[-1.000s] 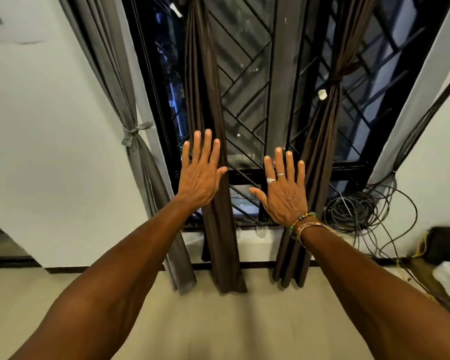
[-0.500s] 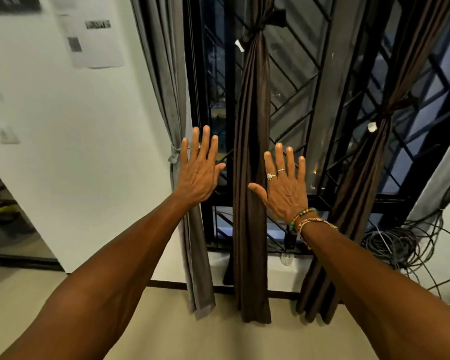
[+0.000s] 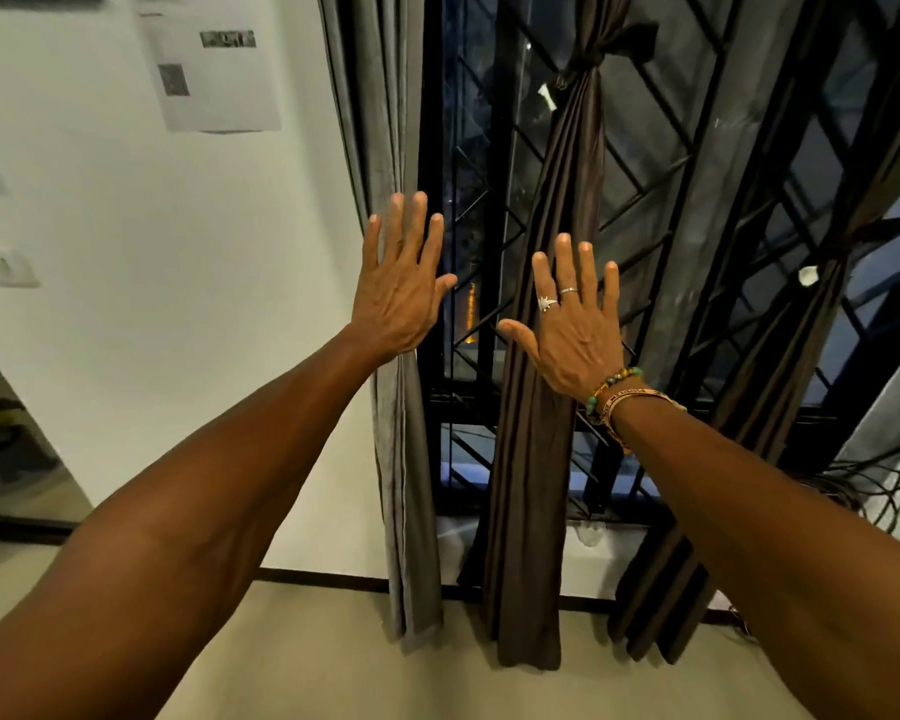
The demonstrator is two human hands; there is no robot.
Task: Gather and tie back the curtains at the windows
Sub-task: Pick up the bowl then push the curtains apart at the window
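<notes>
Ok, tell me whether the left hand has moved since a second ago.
Yes. The left hand has shifted left: it overlapped the middle brown curtain then, and is now in front of the grey curtain.

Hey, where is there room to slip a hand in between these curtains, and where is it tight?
One open gap runs between the grey curtain and the middle brown curtain, backed by the window grille. A second gap lies between that one and the right brown curtain. The far right corner is crowded by a tangle of cables.
</notes>
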